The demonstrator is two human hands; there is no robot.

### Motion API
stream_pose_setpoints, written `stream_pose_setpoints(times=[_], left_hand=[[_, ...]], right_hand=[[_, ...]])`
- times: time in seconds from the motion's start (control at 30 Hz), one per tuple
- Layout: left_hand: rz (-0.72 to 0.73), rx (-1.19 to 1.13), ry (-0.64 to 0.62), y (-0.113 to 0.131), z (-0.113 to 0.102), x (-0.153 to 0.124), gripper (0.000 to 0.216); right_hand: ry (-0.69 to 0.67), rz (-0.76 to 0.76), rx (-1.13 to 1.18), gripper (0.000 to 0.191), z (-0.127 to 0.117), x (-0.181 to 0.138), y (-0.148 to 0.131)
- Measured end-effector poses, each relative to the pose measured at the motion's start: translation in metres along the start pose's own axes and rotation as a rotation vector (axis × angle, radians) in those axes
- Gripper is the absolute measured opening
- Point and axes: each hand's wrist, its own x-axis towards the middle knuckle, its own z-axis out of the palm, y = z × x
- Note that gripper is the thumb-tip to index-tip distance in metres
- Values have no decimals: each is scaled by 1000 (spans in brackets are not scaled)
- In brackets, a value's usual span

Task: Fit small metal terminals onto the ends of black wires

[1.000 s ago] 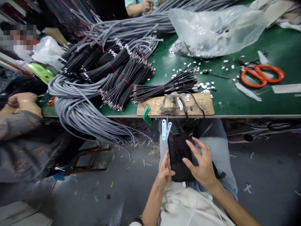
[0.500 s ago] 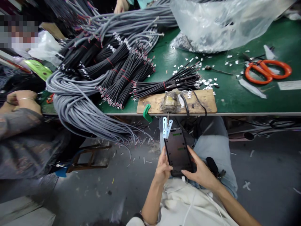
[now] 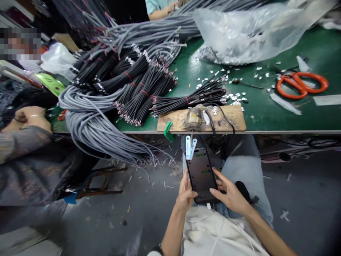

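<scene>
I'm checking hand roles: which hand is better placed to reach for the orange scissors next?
Probably the right hand: it is nearer the scissors, while the left hand holds the phone.

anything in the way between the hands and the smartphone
Nothing visible: the left hand holds the smartphone by its left edge, the right hand by its right. The light blue clothespin overlaps only its top-left corner in view, away from both hands.

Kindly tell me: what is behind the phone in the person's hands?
Beyond the edges of the phone, jeans show. The left hand and right hand hold its sides. Its back, and whatever it covers, cannot be seen.
</scene>
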Motion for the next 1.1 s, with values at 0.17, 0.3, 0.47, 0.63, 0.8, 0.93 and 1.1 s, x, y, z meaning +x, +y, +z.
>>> stream_pose_setpoints(times=[0.17, 0.3, 0.47, 0.63, 0.8, 0.93, 1.1], left_hand=[[18, 35, -31, 1, -2, 0, 92], [25, 34, -26, 2, 0, -1, 92], [41, 7, -51, 1, 2, -1, 90], [31, 8, -53, 2, 2, -1, 96], [39, 4, -39, 5, 4, -1, 91], [35, 3, -35, 4, 3, -2, 92], [29, -5, -35, 2, 1, -1, 92]], right_hand=[[28, -45, 27, 64, 2, 6, 4], [44, -64, 47, 60, 4, 8, 2], [28, -43, 32, 62, 2, 6, 2], [-20, -47, -23, 72, 2, 3, -3], [-87, -57, 0, 83, 5, 2, -6], [-100, -28, 43, 83, 3, 3, -4], [-72, -30, 27, 77, 1, 4, -1]])
